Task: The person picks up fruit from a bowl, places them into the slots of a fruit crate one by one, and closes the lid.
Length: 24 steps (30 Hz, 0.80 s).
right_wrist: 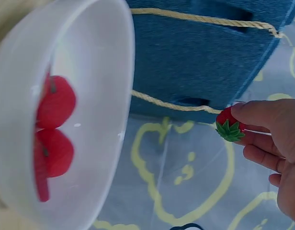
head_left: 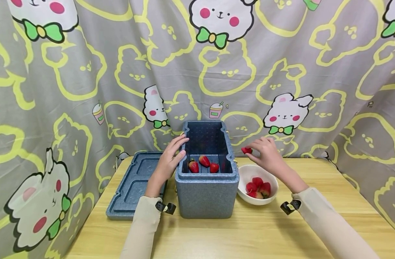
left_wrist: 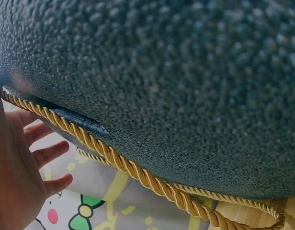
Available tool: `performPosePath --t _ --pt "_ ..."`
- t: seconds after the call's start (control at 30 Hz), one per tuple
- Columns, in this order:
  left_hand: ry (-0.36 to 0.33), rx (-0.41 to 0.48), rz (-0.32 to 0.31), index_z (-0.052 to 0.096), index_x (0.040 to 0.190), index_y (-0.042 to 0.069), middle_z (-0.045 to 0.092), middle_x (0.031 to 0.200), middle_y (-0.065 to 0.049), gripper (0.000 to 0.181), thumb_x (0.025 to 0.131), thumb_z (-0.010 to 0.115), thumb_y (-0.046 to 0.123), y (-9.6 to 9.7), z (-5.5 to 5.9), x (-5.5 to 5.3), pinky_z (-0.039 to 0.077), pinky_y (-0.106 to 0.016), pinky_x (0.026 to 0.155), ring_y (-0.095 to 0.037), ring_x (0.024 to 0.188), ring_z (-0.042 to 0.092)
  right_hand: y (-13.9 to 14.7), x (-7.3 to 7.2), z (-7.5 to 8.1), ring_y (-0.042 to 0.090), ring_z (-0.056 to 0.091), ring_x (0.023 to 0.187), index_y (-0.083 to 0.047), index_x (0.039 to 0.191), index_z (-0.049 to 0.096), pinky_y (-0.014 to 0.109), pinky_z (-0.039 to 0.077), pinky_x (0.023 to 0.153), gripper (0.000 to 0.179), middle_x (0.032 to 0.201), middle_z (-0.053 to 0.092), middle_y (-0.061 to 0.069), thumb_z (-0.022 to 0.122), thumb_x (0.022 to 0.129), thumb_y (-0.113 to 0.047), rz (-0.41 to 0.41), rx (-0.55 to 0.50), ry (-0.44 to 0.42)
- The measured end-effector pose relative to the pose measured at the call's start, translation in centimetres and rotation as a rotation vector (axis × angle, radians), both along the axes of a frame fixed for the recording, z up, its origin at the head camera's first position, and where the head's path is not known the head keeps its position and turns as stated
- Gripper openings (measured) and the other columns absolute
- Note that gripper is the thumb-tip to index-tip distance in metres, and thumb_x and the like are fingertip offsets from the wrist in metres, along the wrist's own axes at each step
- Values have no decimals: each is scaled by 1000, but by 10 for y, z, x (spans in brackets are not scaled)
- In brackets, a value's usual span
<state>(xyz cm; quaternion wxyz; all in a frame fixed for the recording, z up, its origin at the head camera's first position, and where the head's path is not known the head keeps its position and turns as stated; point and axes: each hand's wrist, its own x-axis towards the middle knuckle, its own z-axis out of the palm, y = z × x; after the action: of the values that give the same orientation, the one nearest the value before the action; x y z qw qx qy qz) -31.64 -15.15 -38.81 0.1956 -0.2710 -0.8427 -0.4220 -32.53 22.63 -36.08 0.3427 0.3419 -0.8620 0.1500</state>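
Note:
A deep blue-grey foam box (head_left: 207, 196) stands uncovered on the table, with several strawberries (head_left: 204, 161) on its floor. My left hand (head_left: 170, 158) rests on the box's left rim, its fingers fairly straight. In the left wrist view that hand (left_wrist: 23, 167) is beside the box wall and a gold rope (left_wrist: 133, 167). Above the white bowl (head_left: 242, 196), right of the box, my right hand (head_left: 265, 154) pinches a strawberry (head_left: 247, 150). The right wrist view shows the green leaves of this strawberry (right_wrist: 229, 125) between thumb and fingers. More strawberries (head_left: 257, 187) lie in the bowl.
The box's lid (head_left: 129, 194) lies flat on the wooden table (head_left: 265, 233), left of the box and partly behind the left forearm. A patterned curtain (head_left: 229, 72) hangs close behind the box and along both sides. Rope handles (right_wrist: 200, 18) run along the box's outer side.

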Motion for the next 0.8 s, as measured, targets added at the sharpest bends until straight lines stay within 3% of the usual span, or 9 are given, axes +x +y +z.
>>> performPosePath --t 0.5,0.8 --pt "12 7 -4 50 151 18 36 164 -1 49 105 45 33 -1 -1 -1 28 -60 121 -25 152 33 -13 8 32 33 59 92 -2 100 77 52 38 89 28 95 76 16 89 76 -9 -21 -129 37" --pt "11 9 -9 50 151 18 36 164 -3 48 105 45 32 -1 0 -1 29 -61 120 -26 152 34 -25 10 50 32 59 94 -1 104 77 50 35 88 31 98 76 17 89 76 -8 38 -197 82"
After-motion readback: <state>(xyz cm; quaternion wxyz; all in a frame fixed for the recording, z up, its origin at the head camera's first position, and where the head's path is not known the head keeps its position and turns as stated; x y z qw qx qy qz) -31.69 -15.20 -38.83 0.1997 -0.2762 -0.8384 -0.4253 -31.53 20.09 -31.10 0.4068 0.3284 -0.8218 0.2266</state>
